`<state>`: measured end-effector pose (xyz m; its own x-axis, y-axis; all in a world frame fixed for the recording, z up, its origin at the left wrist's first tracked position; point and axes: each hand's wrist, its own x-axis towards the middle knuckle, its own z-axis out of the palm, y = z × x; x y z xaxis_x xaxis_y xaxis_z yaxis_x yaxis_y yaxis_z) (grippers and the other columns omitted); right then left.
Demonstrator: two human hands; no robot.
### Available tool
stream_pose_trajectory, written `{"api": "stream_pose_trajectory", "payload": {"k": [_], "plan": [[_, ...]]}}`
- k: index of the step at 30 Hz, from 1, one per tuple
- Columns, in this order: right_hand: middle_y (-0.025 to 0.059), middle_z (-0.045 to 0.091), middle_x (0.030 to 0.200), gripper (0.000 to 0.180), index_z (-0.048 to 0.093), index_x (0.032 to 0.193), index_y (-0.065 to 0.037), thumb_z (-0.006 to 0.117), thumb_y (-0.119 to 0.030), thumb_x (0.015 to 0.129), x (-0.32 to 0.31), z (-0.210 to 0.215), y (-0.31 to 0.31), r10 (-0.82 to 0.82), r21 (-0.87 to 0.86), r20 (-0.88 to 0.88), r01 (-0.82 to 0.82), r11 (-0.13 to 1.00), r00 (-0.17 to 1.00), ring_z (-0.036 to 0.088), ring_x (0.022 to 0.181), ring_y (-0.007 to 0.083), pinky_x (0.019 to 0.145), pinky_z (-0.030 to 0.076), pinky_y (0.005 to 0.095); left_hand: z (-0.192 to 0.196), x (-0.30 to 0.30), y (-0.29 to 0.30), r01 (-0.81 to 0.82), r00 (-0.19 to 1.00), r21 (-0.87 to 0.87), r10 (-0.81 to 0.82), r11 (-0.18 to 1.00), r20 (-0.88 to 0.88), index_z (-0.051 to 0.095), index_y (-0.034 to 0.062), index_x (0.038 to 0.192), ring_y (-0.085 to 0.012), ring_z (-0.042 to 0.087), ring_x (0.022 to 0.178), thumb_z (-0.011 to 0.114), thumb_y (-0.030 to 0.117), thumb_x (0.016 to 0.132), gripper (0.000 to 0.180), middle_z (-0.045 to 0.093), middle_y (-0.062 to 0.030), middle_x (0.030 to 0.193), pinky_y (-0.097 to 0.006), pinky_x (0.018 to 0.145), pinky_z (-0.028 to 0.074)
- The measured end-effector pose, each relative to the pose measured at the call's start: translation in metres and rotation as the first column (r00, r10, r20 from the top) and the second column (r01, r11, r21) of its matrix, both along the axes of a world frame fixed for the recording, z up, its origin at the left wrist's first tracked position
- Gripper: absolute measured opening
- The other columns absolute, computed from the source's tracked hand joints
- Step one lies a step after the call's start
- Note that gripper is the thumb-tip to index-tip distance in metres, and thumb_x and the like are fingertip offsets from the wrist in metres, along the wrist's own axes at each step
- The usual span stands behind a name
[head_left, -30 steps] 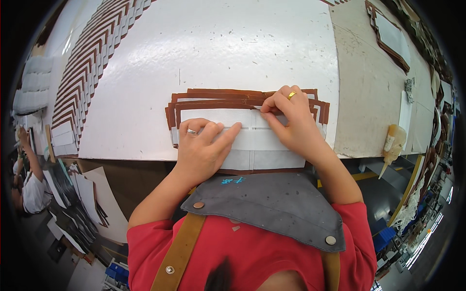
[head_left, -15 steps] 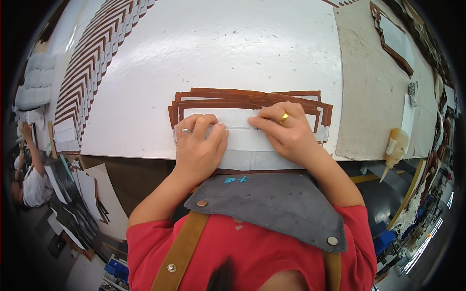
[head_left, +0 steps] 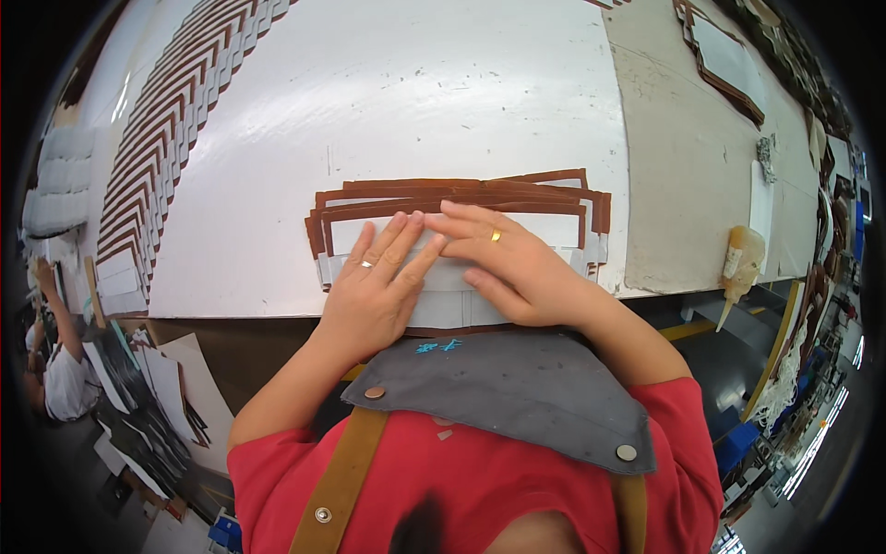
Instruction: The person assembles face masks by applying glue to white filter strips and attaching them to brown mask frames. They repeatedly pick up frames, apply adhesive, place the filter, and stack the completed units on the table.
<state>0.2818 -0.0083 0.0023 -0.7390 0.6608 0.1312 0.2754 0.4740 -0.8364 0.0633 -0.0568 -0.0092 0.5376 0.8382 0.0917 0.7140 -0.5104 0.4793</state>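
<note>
In front of me, at the table's near edge, lies a loose pile of flat white panels with brown borders (head_left: pixel 540 225). The top panel has a lighter grey-white strip (head_left: pixel 441 308) with a seam down its middle, hanging toward my apron. My left hand (head_left: pixel 380 272) lies flat on the panel, fingers stretched out and slightly apart. Beside it my right hand (head_left: pixel 508 263) rests on the panel too, its fingers extended leftward so the fingertips of both hands nearly meet. Neither hand grips anything. My palms hide the middle of the panel.
A long fanned row of brown-edged panels (head_left: pixel 166 138) runs along the white table's (head_left: pixel 388 111) left side. On the beige board (head_left: pixel 669 185) at right are a glue bottle (head_left: pixel 743 258) and a stack of panels (head_left: pixel 724 60). Another person's arm (head_left: pixel 60 305) shows at far left.
Both hands have gone from bent, pinching fingers on the panel to flat, outstretched ones. They have come closer together, and the whole view has shifted slightly.
</note>
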Motion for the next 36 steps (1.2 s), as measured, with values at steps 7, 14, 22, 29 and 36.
{"api": "stream_pose_trajectory", "payload": {"k": [7,14,22,29,36], "plan": [[0.0139,0.045,0.134,0.035,0.051,0.119,-0.003,0.043,0.002,0.085,0.033,-0.002,0.006,-0.229,-0.175,-0.042,0.218,0.960,0.972,0.037,0.128,0.0291,0.106,0.030,0.0383,0.007,-0.019,-0.002,-0.032,0.998,-0.064,0.028,0.997,-0.054,0.057,0.0102,0.122,-0.0319,0.033,0.132,0.051,0.001,0.081,0.043,0.041,-0.0130,0.139,-0.047,0.108,0.025],[0.0091,0.056,0.108,0.023,0.058,0.105,-0.002,0.053,0.001,0.083,0.087,-0.009,0.011,-0.613,0.008,-0.039,0.613,0.790,0.789,0.053,0.096,0.0211,0.086,0.042,0.0298,0.008,-0.025,-0.007,-0.097,0.994,-0.089,0.101,0.991,0.035,0.058,0.0087,0.120,-0.0335,0.032,0.132,0.050,-0.001,0.081,0.041,0.041,-0.0135,0.139,-0.046,0.108,0.024],[0.0063,0.053,0.091,0.023,0.057,0.097,-0.003,0.065,-0.003,0.075,0.062,0.012,0.016,-0.368,-0.049,0.239,0.389,0.920,0.899,0.051,0.091,0.0190,0.079,0.043,0.0290,0.000,-0.051,-0.019,-0.249,0.968,0.049,0.247,0.967,0.036,0.063,0.0085,0.108,-0.0275,0.047,0.122,0.055,0.002,0.081,0.029,0.058,-0.0096,0.121,-0.051,0.108,0.021],[0.0045,0.048,0.083,0.013,0.054,0.084,-0.004,0.063,-0.003,0.075,0.056,0.015,0.026,-0.312,-0.117,0.285,0.356,0.927,0.906,0.046,0.082,0.0167,0.069,0.040,0.0270,0.002,-0.059,-0.019,-0.275,0.958,0.173,0.285,0.946,-0.033,0.060,0.0081,0.107,-0.0245,0.051,0.114,0.058,0.007,0.080,0.028,0.060,-0.0072,0.113,-0.047,0.106,0.022],[0.0018,0.048,0.081,0.011,0.051,0.077,-0.005,0.060,0.001,0.075,0.053,0.023,0.019,-0.354,-0.073,0.194,0.374,0.925,0.915,0.044,0.080,0.0158,0.059,0.038,0.0254,0.001,-0.045,-0.006,-0.478,0.867,0.039,0.464,0.878,0.182,0.047,0.0057,0.122,-0.0241,0.047,0.106,0.061,0.009,0.079,0.045,0.055,-0.0096,0.114,-0.040,0.092,0.030]]}}
